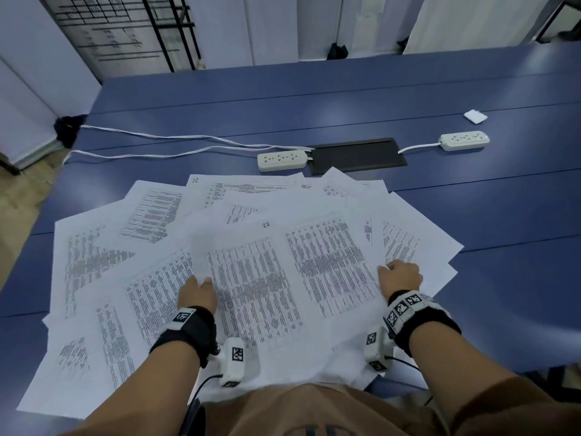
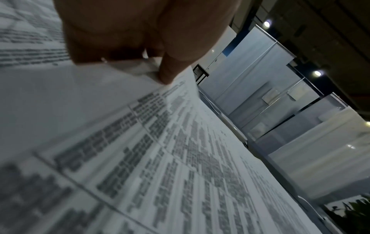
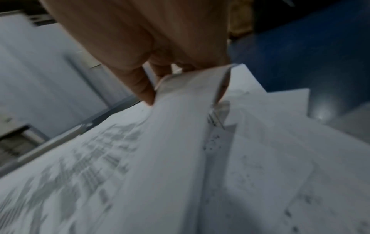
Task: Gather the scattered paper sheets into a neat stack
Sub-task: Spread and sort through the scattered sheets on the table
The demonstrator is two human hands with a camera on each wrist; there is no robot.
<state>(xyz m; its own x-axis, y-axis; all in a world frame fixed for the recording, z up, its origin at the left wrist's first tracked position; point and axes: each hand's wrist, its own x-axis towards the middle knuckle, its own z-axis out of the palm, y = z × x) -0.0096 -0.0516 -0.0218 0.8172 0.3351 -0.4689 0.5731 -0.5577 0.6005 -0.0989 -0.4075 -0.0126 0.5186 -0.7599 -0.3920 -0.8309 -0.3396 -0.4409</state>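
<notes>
Several printed paper sheets lie fanned and overlapping across the near part of the blue table. My left hand pinches the left edge of a top sheet, thumb on top; in the left wrist view the left hand has its thumb pressed on the lifted paper edge. My right hand grips the right edge of the same central sheets. In the right wrist view the right hand curls its fingers round a raised paper edge, with more sheets beneath.
Two white power strips with white cables lie beyond the papers, either side of a black cable hatch. A small white pad sits far right. The table's left edge drops to the floor.
</notes>
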